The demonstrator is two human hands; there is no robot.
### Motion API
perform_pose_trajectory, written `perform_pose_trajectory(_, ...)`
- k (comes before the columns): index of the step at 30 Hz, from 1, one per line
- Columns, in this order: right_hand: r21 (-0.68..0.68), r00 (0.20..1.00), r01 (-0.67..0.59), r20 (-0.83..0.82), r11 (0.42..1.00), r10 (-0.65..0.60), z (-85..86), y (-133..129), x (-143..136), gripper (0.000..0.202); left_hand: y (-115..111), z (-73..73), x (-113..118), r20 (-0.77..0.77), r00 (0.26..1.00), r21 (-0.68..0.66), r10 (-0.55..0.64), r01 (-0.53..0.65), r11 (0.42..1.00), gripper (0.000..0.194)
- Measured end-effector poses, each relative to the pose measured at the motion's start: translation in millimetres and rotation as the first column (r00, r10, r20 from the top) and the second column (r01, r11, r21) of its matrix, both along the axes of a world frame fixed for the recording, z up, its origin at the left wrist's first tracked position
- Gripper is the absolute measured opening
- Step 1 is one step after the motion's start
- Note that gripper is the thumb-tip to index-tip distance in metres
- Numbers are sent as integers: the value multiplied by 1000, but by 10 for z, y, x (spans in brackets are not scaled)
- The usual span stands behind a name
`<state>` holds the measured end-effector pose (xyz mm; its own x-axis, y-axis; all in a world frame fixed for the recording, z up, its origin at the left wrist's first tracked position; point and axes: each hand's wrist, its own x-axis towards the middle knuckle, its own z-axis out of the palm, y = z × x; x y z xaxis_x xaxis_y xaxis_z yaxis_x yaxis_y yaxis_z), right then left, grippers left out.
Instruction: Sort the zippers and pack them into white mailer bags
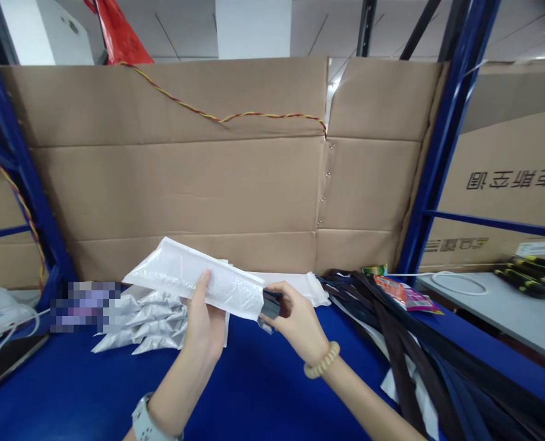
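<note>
I see a glossy, crinkled plastic pouch point(208, 278), matt brown cardboard point(185, 190) and smooth, painted-looking blue posts point(451, 141).

A single view, taken from a camera worn on the person's head, looks forward and slightly down across a blue tabletop point(263, 392). It faces a cardboard panel point(185, 190) standing upright behind the tabletop, framed at left and right by blue metal posts. Both forearms enter from the bottom edge, and the left hand point(204, 321) and right hand point(295, 318) appear close, near the centre. Ceiling panels point(321, 30) show along the top, beyond the cardboard. With only one camera, no part of the scene is shared between views.
</note>
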<state>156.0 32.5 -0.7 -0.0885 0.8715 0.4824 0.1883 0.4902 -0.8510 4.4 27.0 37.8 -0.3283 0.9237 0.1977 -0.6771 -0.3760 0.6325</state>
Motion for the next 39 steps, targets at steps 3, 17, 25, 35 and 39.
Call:
perform_pose_trajectory(3,35,997,72,27,997,-73,-7,-14,-2,26,-12,27,0,15,1000,-10,-11,12,1000,34)
perform_pose_trajectory(17,278,908,377,80,884,-412,-28,-75,-31,20,-180,-161,274,-48,974,-76,-223,219,973,40)
perform_pose_trajectory(25,438,922,313,71,843,-380,87,-73,24,17,-165,-55,195,-104,984,-108,-147,135,985,51)
perform_pose_trajectory(35,-108,980,-93,-185,990,72,11,117,62,33,-74,-5,58,-150,988,-46,29,-36,998,54)
perform_pose_trajectory(39,-81,983,-69,-175,994,54,14,72,29,33,-27,-45,49,-173,981,-10,81,-84,996,53)
